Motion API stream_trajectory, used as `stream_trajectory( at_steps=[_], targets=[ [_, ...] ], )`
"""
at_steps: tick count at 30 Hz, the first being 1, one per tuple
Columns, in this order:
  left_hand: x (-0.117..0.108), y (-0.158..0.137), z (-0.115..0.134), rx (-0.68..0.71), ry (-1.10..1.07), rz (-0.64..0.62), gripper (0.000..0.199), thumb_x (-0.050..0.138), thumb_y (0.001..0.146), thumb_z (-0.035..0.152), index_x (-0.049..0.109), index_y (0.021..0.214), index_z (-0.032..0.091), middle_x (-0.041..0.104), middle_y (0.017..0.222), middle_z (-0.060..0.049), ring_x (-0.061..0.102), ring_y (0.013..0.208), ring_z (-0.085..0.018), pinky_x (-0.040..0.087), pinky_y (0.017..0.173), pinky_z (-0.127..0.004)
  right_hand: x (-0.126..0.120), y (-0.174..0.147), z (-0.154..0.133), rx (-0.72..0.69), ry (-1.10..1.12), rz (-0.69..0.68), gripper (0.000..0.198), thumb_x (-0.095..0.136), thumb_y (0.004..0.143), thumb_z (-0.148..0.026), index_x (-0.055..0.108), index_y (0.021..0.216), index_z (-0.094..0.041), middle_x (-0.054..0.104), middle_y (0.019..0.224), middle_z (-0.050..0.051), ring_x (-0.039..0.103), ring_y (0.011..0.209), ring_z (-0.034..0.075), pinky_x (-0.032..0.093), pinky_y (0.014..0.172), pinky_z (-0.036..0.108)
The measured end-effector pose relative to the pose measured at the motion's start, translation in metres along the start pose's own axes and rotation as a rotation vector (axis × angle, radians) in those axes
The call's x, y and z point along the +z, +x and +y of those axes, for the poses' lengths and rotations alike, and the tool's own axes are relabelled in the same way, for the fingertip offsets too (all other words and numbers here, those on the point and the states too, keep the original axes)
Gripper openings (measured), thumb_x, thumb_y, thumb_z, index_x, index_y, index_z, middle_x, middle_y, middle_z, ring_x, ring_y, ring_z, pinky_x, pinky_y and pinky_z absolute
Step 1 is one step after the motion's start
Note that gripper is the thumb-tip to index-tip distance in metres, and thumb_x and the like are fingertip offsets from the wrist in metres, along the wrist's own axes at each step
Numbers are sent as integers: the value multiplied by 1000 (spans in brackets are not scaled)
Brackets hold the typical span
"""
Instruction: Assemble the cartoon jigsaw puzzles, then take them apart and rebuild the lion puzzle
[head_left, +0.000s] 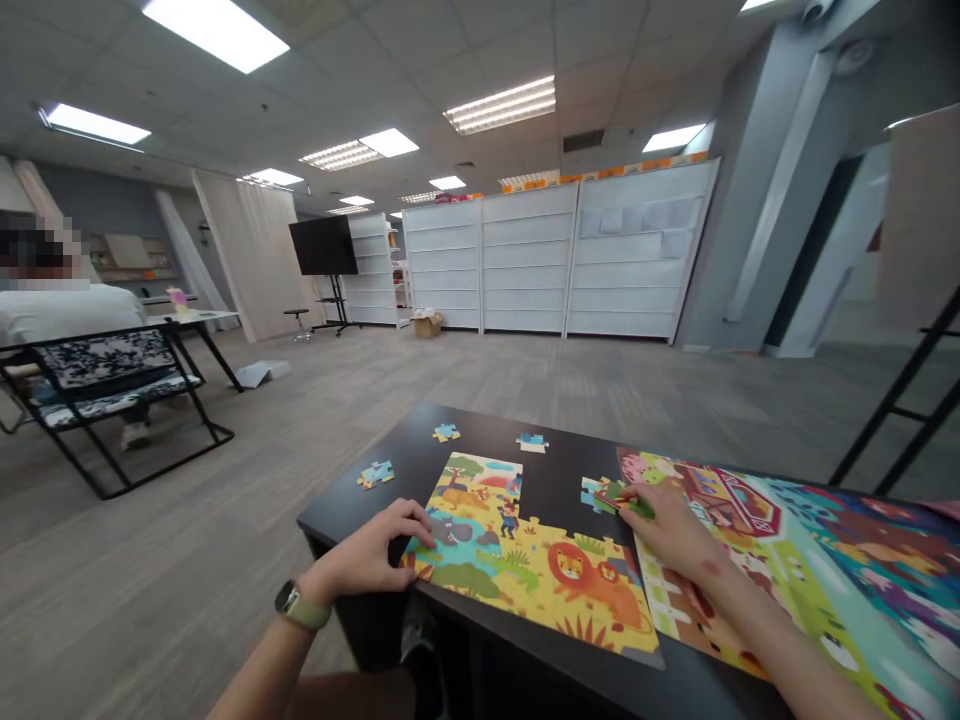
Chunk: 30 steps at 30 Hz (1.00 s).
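A partly joined jigsaw puzzle [480,575] with lions, a hippo and trees lies on the black table [420,430]. At its left edge rests my left hand [371,550], thumb and fingers apart, fingertips touching the puzzle. My right hand [667,525] pinches a green puzzle piece [637,507] to the right of the puzzle's gap. Close by its fingertips is a blue and yellow piece [595,494]. Three more loose pieces lie apart on the table: one at the left [376,474], one at the back [446,432] and one behind the gap [532,442].
Colourful picture sheets [750,560] cover the table's right side, beneath my right forearm. A person [67,305] sits on a patterned chair [109,365] at far left. White shelving [525,260], a screen on a stand [324,246] and a cardboard box [427,323] stand beyond.
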<state>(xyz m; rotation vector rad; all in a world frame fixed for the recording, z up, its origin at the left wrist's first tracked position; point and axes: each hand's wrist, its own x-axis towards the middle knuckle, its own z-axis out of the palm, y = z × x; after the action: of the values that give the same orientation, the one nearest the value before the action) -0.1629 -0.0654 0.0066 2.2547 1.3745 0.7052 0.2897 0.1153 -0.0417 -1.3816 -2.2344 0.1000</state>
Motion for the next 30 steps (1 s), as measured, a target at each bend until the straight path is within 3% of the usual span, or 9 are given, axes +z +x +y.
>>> stream_trajectory(
  at_steps=[4,11,18,22,25,30],
  targets=[
    [0,-5,7,12,36,23,38,69,71,12,72,107,24,61,119,-6,57,114,-23,45,105,-35,-1,1,0,10,12,10,34,50,84,-46,71,97,-22,74,105,10,66,102,32,47,92,43],
    [8,-13,26,-56,159,49,29,68,85,30,72,114,27,62,128,-7,58,119,-26,46,106,-38,-3,0,-4,12,28,1,32,51,85,-43,71,98,-22,74,106,9,65,103,31,45,92,41],
    [39,-10,30,-165,308,211,17,57,93,34,69,96,22,65,118,-11,59,114,-29,50,98,-45,-1,-1,-6,54,15,0,31,52,84,-39,71,100,-20,73,107,10,63,104,30,43,94,40],
    [63,1,46,-192,378,299,27,55,94,37,64,117,26,58,136,-11,52,129,-33,48,101,-50,-2,-2,-7,43,23,11,29,54,84,-37,71,100,-20,73,107,10,63,104,31,43,94,41],
    [79,13,63,-153,391,255,36,52,97,40,59,130,30,55,143,-8,46,136,-32,44,107,-52,-4,-2,-12,40,47,44,25,56,82,-35,71,96,-19,74,102,11,65,99,29,44,92,39],
    [90,43,90,-114,397,125,41,49,97,46,59,133,28,51,149,-8,41,141,-33,38,113,-54,-9,-2,-24,87,58,75,21,59,81,-32,69,94,-19,74,96,8,66,92,26,46,82,33]
  ],
)
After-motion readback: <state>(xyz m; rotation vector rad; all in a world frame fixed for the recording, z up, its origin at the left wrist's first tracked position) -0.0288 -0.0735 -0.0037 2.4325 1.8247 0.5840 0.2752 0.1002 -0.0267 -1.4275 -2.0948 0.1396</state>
